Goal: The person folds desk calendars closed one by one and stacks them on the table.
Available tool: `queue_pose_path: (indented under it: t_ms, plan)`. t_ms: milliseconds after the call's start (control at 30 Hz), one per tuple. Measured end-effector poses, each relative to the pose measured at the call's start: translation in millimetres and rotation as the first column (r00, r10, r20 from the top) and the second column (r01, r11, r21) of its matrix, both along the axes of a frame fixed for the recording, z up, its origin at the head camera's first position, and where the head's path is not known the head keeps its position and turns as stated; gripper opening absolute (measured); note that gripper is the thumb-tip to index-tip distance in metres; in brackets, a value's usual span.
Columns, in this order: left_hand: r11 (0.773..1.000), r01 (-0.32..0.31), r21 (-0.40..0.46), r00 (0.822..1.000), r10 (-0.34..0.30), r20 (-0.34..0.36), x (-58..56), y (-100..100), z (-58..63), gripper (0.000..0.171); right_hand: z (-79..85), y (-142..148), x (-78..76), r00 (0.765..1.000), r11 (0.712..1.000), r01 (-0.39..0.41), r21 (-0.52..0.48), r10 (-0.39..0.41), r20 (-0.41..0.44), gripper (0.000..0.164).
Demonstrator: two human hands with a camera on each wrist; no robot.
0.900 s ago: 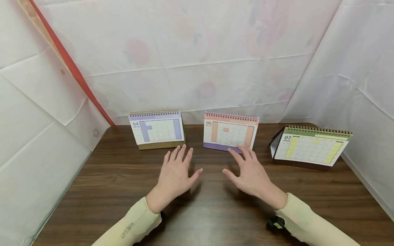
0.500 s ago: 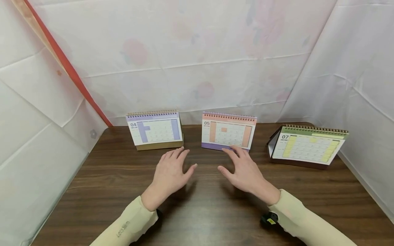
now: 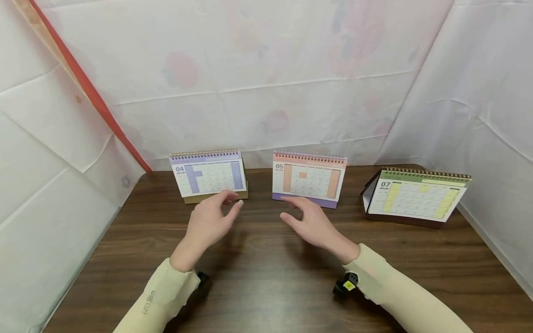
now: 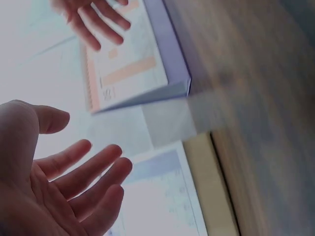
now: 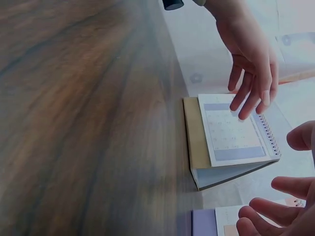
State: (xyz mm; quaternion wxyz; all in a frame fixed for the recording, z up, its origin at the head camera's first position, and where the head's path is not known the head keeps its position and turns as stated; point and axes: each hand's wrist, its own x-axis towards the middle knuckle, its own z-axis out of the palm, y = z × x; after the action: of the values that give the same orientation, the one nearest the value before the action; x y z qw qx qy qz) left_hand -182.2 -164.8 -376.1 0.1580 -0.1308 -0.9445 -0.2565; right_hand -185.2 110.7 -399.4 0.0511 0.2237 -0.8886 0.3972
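Observation:
Three spiral-bound desk calendars stand in a row at the back of the table. On the left is a blue-and-white one marked 04, on a tan stand. A peach one marked 05, with a purple base, stands in the middle. At the right, angled, is a green-and-yellow one marked 07 on a dark stand. My left hand is raised in front of the 04 calendar, fingers loosely bent and holding nothing. Before the 05 calendar hovers my right hand, also holding nothing, its fingertips overlapping the purple base in the head view.
The brown wood-grain table reaches back to a pale patterned cloth hung behind the calendars. White cloth also lines both sides, with a red strip at the left. A black wrist device shows under the right sleeve.
Both hands have drawn left, the left one also turning sideways with its fingers bending more. The view has shifted slightly. The calendars stay where they stood.

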Motion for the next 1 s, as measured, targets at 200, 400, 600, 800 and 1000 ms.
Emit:
queue_pose_path:
  t_ms: [200,400,600,800,1000]
  plan:
    - [0.995,-0.016,0.094,1.0,0.016,0.004,-12.1,-25.3,8.2,0.031,5.6,-12.3,-13.4,0.997,0.995,-0.024,-0.093,0.03,0.065,0.046]
    - [0.985,-0.082,0.151,0.995,0.09,-0.049,-22.1,-50.4,21.6,0.033,13.3,-25.7,-27.0,0.994,0.99,0.005,-0.144,0.01,0.106,0.044]
    - [0.956,-0.164,0.243,0.983,0.179,-0.041,-28.2,-71.4,30.6,0.038,17.7,-40.2,-39.9,0.994,0.987,0.024,-0.159,-0.006,0.113,0.041]
    - [0.9,-0.269,0.343,0.96,0.278,0.023,-37.1,-95.4,28.8,0.043,25.7,-51.9,-52.4,0.989,0.982,0.033,-0.188,-0.005,0.15,0.041]
    - [0.775,-0.39,0.498,0.916,0.379,0.128,-50.4,-117.3,22.5,0.042,33.5,-60.7,-71.1,0.952,0.917,0.033,-0.398,0.092,0.291,0.039]
